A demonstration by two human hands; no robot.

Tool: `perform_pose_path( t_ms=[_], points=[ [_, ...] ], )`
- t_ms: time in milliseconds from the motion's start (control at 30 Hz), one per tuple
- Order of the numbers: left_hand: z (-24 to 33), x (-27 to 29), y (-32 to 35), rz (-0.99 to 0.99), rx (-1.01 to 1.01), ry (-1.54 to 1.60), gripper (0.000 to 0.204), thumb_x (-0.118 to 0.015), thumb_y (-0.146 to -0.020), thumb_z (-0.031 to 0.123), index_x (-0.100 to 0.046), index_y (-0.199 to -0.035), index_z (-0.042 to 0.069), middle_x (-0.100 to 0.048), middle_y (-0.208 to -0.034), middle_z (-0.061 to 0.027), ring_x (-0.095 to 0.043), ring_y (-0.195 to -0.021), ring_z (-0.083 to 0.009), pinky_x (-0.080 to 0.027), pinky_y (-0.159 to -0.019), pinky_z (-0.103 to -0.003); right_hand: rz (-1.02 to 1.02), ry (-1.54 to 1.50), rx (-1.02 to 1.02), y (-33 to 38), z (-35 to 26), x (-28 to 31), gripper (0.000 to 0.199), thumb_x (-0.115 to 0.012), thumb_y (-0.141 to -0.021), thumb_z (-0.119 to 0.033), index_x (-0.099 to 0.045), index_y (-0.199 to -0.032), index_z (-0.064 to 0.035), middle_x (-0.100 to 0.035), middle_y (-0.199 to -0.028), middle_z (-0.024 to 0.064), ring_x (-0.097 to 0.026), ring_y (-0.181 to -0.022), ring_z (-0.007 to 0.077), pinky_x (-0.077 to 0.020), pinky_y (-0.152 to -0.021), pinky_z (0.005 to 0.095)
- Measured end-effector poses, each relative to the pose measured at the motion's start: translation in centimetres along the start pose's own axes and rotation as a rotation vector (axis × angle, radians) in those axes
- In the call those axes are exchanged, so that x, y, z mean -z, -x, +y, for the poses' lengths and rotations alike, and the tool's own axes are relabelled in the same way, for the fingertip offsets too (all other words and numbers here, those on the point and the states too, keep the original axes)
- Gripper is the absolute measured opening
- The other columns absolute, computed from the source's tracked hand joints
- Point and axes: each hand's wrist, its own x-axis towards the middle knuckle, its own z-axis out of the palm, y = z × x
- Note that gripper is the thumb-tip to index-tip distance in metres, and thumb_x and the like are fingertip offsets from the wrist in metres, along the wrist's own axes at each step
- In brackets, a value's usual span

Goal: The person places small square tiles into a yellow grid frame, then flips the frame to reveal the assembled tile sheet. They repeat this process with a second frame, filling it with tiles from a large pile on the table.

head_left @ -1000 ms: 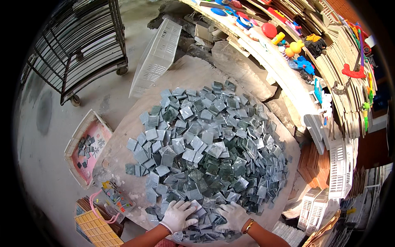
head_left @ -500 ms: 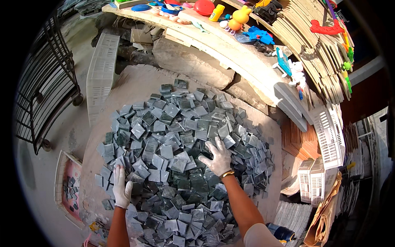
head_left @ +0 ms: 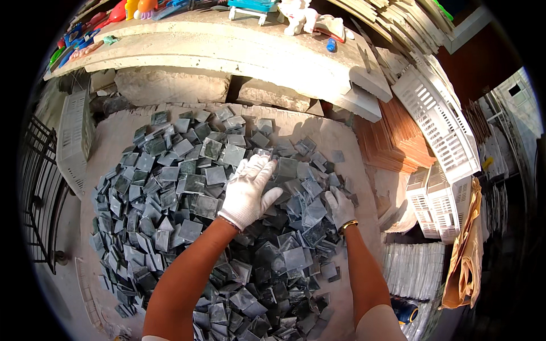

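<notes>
Two gloved hands are deep in the tile heap (head_left: 187, 193) now, and that is a real shift from a second ago, when both sat together at its near edge. Half a second back they were spread wide, left hand (head_left: 248, 190) out on the left flank; now it reaches up the middle, fingers splayed flat on the grey-green squares near the far side of the pile. The right hand (head_left: 339, 207) presses on tiles toward the right fringe, just short of the bare sheet (head_left: 352, 142) underneath. The hands sit apart, neither closed round a single tile as far as I can see. That reads to me as raking or spreading work moving up the pile, not picking. Behind the pile runs the concrete ledge (head_left: 227, 51) with its bright toys (head_left: 298, 14), and white crates (head_left: 441, 122) stack at right.
</notes>
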Motion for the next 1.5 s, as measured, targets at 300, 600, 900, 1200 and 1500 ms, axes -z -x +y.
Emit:
perform_pose_path(
  t_ms=[300, 600, 900, 1200, 1500],
  points=[
    [-2.6, -10.0, -11.3, -0.507, 0.222, -0.066, 0.053, -0.044, -0.091, 0.053, -0.055, -0.123, 0.012, -0.057, -0.120, -0.0152, -0.052, -0.113, -0.0346, -0.040, -0.095, -0.042, 0.034, -0.050, 0.060, -0.3, -0.3, -1.5, 0.062, -0.044, -0.090, -0.055, -0.052, -0.124, -0.0034, -0.057, -0.121, 0.0180, -0.055, -0.111, 0.0333, -0.0435, -0.092, 0.0407],
    [-2.0, -10.2, -8.1, -0.698, 0.252, 0.292, 0.056, -0.053, -0.088, 0.053, -0.058, -0.122, 0.010, -0.062, -0.115, -0.0170, -0.058, -0.110, -0.0307, -0.043, -0.093, -0.036, -0.047, -0.158, 0.159, 0.9, -0.6, -0.7, 0.060, -0.048, -0.088, -0.052, -0.053, -0.124, -0.0037, -0.058, -0.118, 0.0186, -0.055, -0.109, 0.0348, -0.0445, -0.090, 0.0420],
    [4.0, -5.0, 0.9, -0.678, 0.279, 0.477, 0.034, -0.060, -0.086, 0.037, -0.067, -0.106, 0.010, -0.068, -0.099, -0.0116, -0.065, -0.093, -0.0276, -0.050, -0.082, -0.032, -0.202, -0.332, 0.247, 10.7, -2.4, 0.1, 0.043, -0.056, -0.083, -0.040, -0.063, -0.107, -0.0044, -0.060, -0.109, 0.0160, -0.055, -0.104, 0.0346, -0.0445, -0.086, 0.0390],
    [9.6, 1.3, 9.0, -0.588, 0.209, 0.453, 0.037, -0.062, -0.085, 0.037, -0.066, -0.107, 0.008, -0.067, -0.104, -0.0115, -0.063, -0.096, -0.0286, -0.050, -0.082, -0.034, -0.004, -0.201, 0.665, 19.2, -5.1, -0.1, 0.058, -0.074, -0.066, -0.046, -0.065, -0.106, -0.0045, -0.060, -0.121, 0.0068, -0.048, -0.118, 0.0326, -0.0324, -0.105, 0.0483],
    [15.2, 5.9, 17.3, -0.480, -0.005, 0.317, 0.038, -0.069, -0.080, 0.032, -0.066, -0.105, 0.004, -0.066, -0.104, -0.0140, -0.063, -0.097, -0.0308, -0.050, -0.085, -0.037, -0.016, -0.356, 0.938, 28.1, -5.3, -1.1, 0.086, -0.074, -0.053, -0.063, -0.063, -0.102, 0.0073, -0.059, -0.113, 0.0168, -0.052, -0.112, 0.0371, -0.0348, -0.104, 0.0465]
  ],
)
